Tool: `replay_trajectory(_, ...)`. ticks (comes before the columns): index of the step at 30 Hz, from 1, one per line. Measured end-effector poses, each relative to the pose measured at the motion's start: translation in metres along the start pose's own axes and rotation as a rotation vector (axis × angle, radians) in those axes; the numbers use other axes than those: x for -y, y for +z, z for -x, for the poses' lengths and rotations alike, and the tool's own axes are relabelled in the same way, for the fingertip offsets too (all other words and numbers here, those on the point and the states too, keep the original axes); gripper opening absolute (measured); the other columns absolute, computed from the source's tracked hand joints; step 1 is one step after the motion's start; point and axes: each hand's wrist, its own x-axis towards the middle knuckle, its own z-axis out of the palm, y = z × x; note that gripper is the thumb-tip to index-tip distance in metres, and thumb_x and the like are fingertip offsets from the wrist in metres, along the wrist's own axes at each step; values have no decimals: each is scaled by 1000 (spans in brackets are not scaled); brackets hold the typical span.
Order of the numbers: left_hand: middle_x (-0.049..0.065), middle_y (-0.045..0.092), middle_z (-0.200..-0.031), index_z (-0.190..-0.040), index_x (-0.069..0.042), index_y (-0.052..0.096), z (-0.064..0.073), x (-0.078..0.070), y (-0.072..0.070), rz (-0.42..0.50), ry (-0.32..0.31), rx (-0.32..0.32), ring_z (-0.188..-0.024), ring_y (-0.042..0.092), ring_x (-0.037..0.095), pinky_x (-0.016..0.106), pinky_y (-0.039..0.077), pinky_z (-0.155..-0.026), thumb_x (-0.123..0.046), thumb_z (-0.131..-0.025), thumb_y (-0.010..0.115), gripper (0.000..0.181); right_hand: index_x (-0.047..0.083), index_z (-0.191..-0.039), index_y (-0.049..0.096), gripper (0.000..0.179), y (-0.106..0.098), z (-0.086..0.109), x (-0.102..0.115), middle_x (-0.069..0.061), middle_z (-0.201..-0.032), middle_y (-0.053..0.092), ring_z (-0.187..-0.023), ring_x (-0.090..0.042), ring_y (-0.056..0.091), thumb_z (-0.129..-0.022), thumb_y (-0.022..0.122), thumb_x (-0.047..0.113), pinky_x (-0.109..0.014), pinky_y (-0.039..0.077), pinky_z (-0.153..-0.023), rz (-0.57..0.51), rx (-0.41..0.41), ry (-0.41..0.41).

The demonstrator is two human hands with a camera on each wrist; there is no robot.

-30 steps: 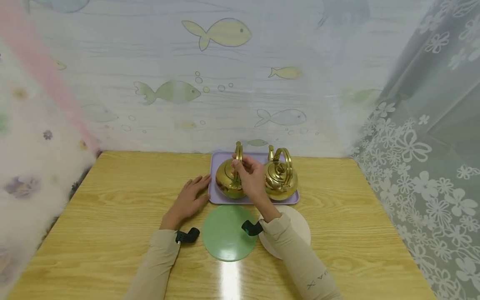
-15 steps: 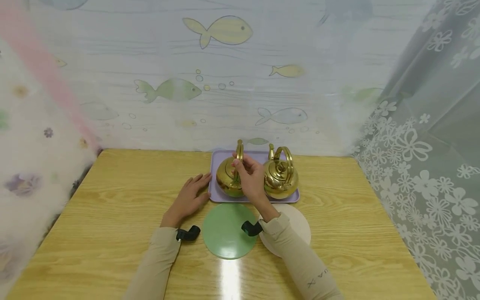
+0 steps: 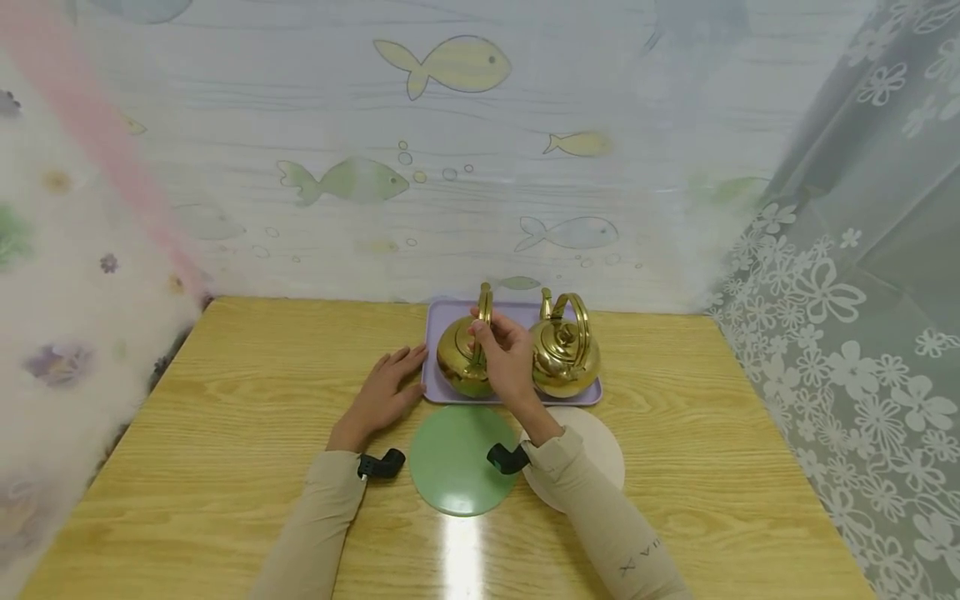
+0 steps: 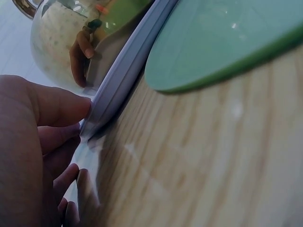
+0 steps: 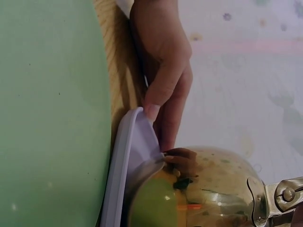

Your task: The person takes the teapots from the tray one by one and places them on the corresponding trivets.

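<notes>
Head view, with both wrist views. The right hand (image 3: 506,360) was curled around the upright handle of the left golden kettle (image 3: 461,364), its fingers pinching the handle near the top. This kettle stood on the lavender tray (image 3: 437,325) at about 12 o'clock on the wooden table (image 3: 225,400), in the tray's left half. A second golden kettle (image 3: 566,357) stood just beside it at 3 o'clock, on the same tray. The left hand (image 3: 382,393) lay flat on the table at 9 o'clock of the tray, fingers straight and slightly spread, fingertips (image 4: 71,106) touching the tray's left rim. A green round mat (image 3: 457,467) lay at 6 o'clock of the tray, close to its near edge; a cream round mat (image 3: 600,454) lay at 3 o'clock of the green one, partly under the right sleeve (image 3: 600,525). A fish-patterned backdrop (image 3: 450,125) rose behind the table.
</notes>
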Motion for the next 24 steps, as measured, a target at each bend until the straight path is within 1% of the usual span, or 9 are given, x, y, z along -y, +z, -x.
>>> replay_trajectory(2, 14, 42, -159, -153, -2, 45, 0, 1, 0, -1, 3, -6, -150, 30, 43, 59, 12, -125, -23, -99, 59, 59, -12, -122, 67, 28, 1, 1, 1, -40, -96, 61, -83, -27, 68, -102, 59, 6, -22, 59, -69, 8, -1, 2)
replay_trajectory(7, 15, 43, -159, -152, -1, 45, 0, 0, 0, 2, 17, -15, -149, 31, 44, 60, 13, -125, -23, -99, 59, 60, -13, -120, 67, 26, 1, 4, 4, -40, -100, 63, -85, -28, 68, -102, 58, 4, -23, 59, -70, 18, -8, 4)
replay_trajectory(10, 14, 43, -159, -152, -2, 45, 1, -1, 0, 8, 12, -19, -149, 32, 43, 58, 13, -126, -23, -98, 58, 60, -14, -119, 67, 26, 0, 7, 5, -42, -101, 62, -86, -30, 67, -102, 58, 3, -22, 58, -71, 10, -6, -1)
replay_trajectory(12, 13, 43, -159, -153, -3, 45, 2, -1, 1, 7, 7, -17, -149, 32, 42, 57, 13, -126, -23, -97, 58, 60, -13, -120, 67, 26, 0, 9, 7, -41, -97, 61, -85, -32, 66, -102, 58, 4, -23, 59, -71, 7, -3, -4)
replay_trajectory(15, 12, 43, -160, -153, -3, 45, 2, -1, 1, 8, 0, -11, -150, 32, 41, 56, 13, -126, -24, -97, 58, 61, -13, -120, 67, 26, 0, 10, 8, -39, -97, 62, -86, -34, 66, -102, 58, 3, -22, 58, -71, 3, 0, -5)
replay_trajectory(18, 13, 43, -159, -153, -3, 46, 1, 0, 1, 14, 3, -8, -149, 32, 41, 56, 13, -126, -24, -97, 57, 60, -17, -119, 65, 27, 0, 10, 10, -37, -97, 64, -85, -30, 66, -102, 58, 2, -22, 58, -71, -4, -2, -9)
replay_trajectory(19, 13, 43, -159, -153, -3, 46, 0, 0, 1, 15, 4, -9, -149, 32, 42, 56, 13, -126, -24, -97, 57, 61, -18, -119, 65, 28, 0, 11, 10, -33, -96, 65, -85, -29, 67, -102, 58, 2, -22, 58, -71, -3, -2, -9)
replay_trajectory(24, 14, 44, -159, -152, -2, 46, -1, 2, 2, 12, 12, -18, -149, 33, 43, 57, 14, -126, -25, -97, 57, 61, -22, -121, 61, 30, 0, 12, 13, -29, -94, 66, -84, -23, 66, -102, 57, 2, -21, 57, -70, -18, 4, -20)
